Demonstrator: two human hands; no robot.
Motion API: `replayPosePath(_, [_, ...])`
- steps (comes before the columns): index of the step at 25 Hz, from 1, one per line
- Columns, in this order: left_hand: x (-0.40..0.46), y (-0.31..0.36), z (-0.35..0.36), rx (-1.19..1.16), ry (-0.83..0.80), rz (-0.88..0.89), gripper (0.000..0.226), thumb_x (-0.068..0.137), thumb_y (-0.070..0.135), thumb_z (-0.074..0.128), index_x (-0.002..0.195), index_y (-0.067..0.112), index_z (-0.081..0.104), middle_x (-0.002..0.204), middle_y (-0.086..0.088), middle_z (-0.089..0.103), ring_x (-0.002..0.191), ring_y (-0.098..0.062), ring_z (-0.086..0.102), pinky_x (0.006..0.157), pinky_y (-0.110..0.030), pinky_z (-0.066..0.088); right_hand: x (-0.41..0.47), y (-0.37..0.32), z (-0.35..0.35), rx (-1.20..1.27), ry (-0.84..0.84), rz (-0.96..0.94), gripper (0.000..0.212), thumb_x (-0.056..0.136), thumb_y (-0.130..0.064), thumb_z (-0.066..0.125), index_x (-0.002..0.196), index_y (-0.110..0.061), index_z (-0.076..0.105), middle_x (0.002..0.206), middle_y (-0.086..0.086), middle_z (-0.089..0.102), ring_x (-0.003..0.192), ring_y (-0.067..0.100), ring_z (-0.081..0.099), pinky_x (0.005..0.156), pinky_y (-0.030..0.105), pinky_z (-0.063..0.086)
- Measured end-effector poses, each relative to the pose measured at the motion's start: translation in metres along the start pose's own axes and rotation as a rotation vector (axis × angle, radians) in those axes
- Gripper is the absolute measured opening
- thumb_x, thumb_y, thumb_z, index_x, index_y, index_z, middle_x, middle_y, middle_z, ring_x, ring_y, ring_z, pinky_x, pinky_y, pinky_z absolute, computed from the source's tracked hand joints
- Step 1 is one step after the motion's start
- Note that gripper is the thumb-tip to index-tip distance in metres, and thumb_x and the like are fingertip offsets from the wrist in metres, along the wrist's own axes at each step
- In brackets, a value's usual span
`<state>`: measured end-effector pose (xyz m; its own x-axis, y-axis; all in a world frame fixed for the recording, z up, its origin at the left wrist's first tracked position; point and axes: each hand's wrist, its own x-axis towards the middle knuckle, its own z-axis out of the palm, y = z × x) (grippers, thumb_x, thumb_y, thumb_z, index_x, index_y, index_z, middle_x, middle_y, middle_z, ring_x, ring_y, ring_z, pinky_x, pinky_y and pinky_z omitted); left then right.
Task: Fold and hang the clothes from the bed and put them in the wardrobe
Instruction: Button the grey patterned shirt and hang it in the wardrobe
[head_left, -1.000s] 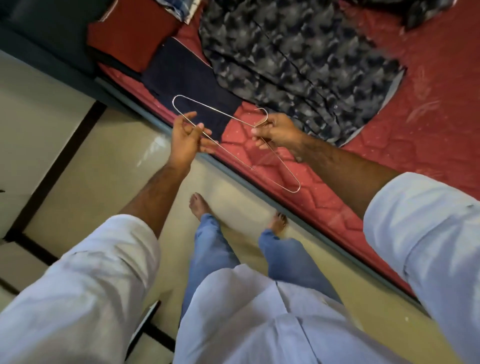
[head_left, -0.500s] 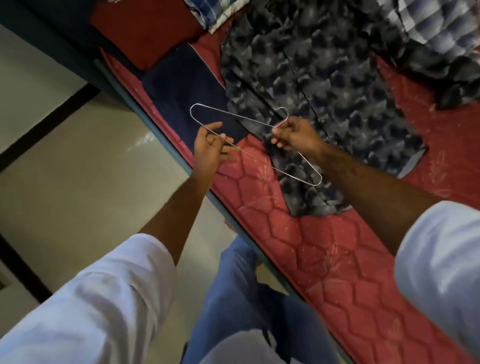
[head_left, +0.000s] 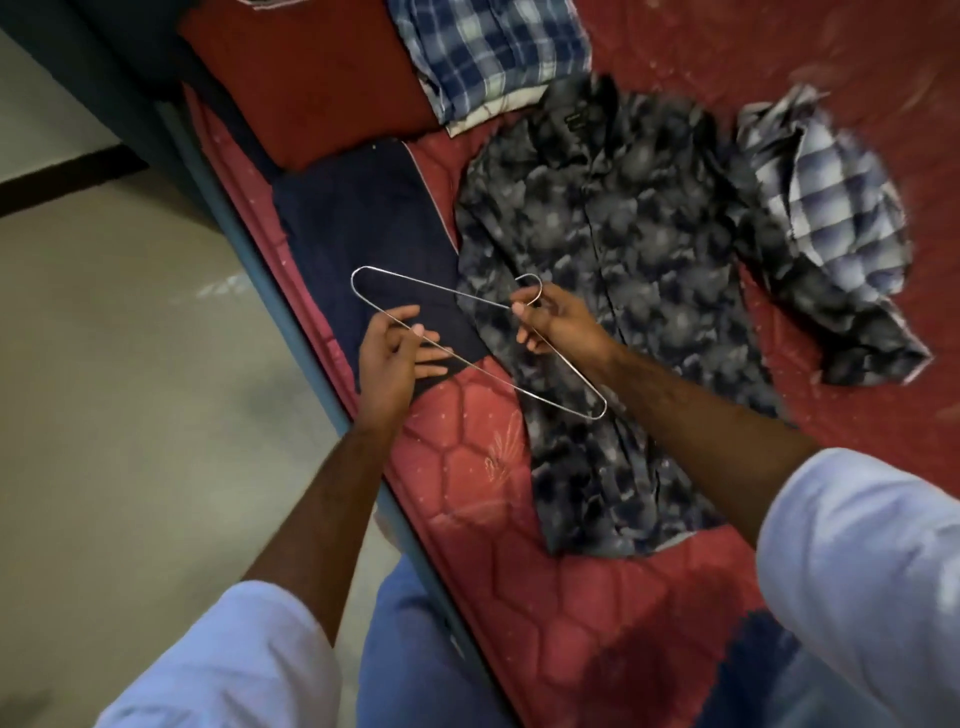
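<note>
Head view: our right hand has its grip pinched on the hanger at the hook; our left hand is loose-fingered under its bar. The shirt lies flat on the bed. We should slip one hanger end into the collar first.

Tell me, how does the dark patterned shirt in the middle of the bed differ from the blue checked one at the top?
The dark patterned shirt is spread out flat and full length; the blue checked shirt is folded into a compact stack. The patterned one is mottled grey and black; the checked one is blue and white plaid. The patterned one lies beneath the wire hanger; the checked one lies further away. Both rest on the red mattress.
</note>
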<state>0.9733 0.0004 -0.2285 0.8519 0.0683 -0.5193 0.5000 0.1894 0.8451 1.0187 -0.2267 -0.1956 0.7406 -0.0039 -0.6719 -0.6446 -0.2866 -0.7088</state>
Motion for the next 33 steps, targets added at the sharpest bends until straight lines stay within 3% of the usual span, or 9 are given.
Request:
replayPosePath(10, [0.044,0.019,0.028,-0.127,0.230,0.227,0.029,0.102,0.002,0.054,0.131,0.002,0.059,0.081,-0.016,0.065,0.062,-0.025,0.072,0.051,-0.033,0.060,0.072,-0.043,-0.041,0.082,-0.431,-0.029,0.005,0.099,-0.015,0.062,0.102,-0.012,0.065,0.085,0.009,0.075,0.070,0.014,0.072,0.063,0.029,0.061])
replayPosePath(14, [0.097,0.031,0.094,-0.104,0.276,0.335,0.023,0.101,0.002,0.055,0.123,0.004,0.062,0.079,-0.018,0.065,0.055,-0.023,0.070,0.049,-0.033,0.060,0.131,-0.047,-0.114,0.027,-0.598,-0.131,0.003,0.096,-0.014,0.065,0.097,-0.011,0.066,0.083,0.012,0.074,0.070,0.017,0.072,0.064,0.031,0.063])
replayPosePath(16, [0.132,0.042,0.135,-0.058,0.240,0.376,0.017,0.104,0.008,0.051,0.117,0.007,0.062,0.076,-0.011,0.068,0.057,-0.023,0.070,0.051,-0.032,0.060,0.158,-0.049,-0.159,0.093,-0.556,-0.193,0.005,0.098,-0.013,0.062,0.098,-0.010,0.066,0.083,0.010,0.073,0.068,0.015,0.071,0.061,0.028,0.061])
replayPosePath(19, [0.174,0.035,0.196,0.138,0.181,0.452,0.020,0.108,0.011,0.043,0.117,0.014,0.061,0.097,-0.005,0.068,0.077,-0.019,0.071,0.066,-0.035,0.059,0.191,-0.049,-0.219,0.349,-0.366,-0.236,0.011,0.102,-0.012,0.054,0.101,-0.010,0.066,0.081,0.005,0.074,0.069,0.012,0.071,0.062,0.026,0.060])
replayPosePath(23, [0.217,0.010,0.251,0.772,0.022,0.735,0.035,0.093,0.010,0.052,0.125,0.014,0.063,0.123,-0.002,0.060,0.118,-0.020,0.058,0.105,-0.034,0.044,0.237,-0.067,-0.274,0.810,-0.248,-0.296,0.025,0.108,-0.016,0.039,0.106,-0.004,0.062,0.088,0.011,0.077,0.082,0.021,0.077,0.070,0.036,0.063])
replayPosePath(25, [0.229,0.007,0.273,0.922,-0.027,0.679,0.040,0.092,0.014,0.053,0.132,0.016,0.058,0.129,-0.002,0.054,0.119,-0.021,0.056,0.107,-0.033,0.041,0.258,-0.082,-0.286,0.906,-0.202,-0.336,0.029,0.109,-0.017,0.036,0.104,-0.003,0.061,0.087,0.012,0.078,0.082,0.022,0.077,0.070,0.038,0.064])
replayPosePath(28, [0.238,-0.001,0.294,0.968,0.090,0.587,0.043,0.092,0.036,0.066,0.134,0.027,0.058,0.116,0.003,0.045,0.103,-0.020,0.056,0.095,-0.031,0.044,0.280,-0.105,-0.297,0.973,-0.121,-0.403,0.027,0.110,-0.016,0.036,0.103,-0.003,0.059,0.082,0.010,0.077,0.080,0.021,0.077,0.067,0.038,0.064])
replayPosePath(30, [0.246,-0.002,0.301,0.872,0.205,0.410,0.050,0.081,0.051,0.076,0.126,0.039,0.061,0.108,0.005,0.039,0.101,-0.021,0.055,0.095,-0.038,0.048,0.293,-0.118,-0.301,1.014,-0.092,-0.442,0.025,0.111,-0.014,0.036,0.103,-0.004,0.057,0.081,0.010,0.076,0.078,0.022,0.077,0.067,0.039,0.064])
replayPosePath(33, [0.254,0.007,0.323,0.875,0.265,0.175,0.047,0.074,0.052,0.081,0.118,0.050,0.062,0.110,0.005,0.034,0.113,-0.026,0.049,0.101,-0.051,0.044,0.310,-0.135,-0.302,0.979,-0.079,-0.516,0.020,0.110,-0.012,0.038,0.102,-0.007,0.056,0.084,0.011,0.076,0.080,0.024,0.077,0.069,0.040,0.064])
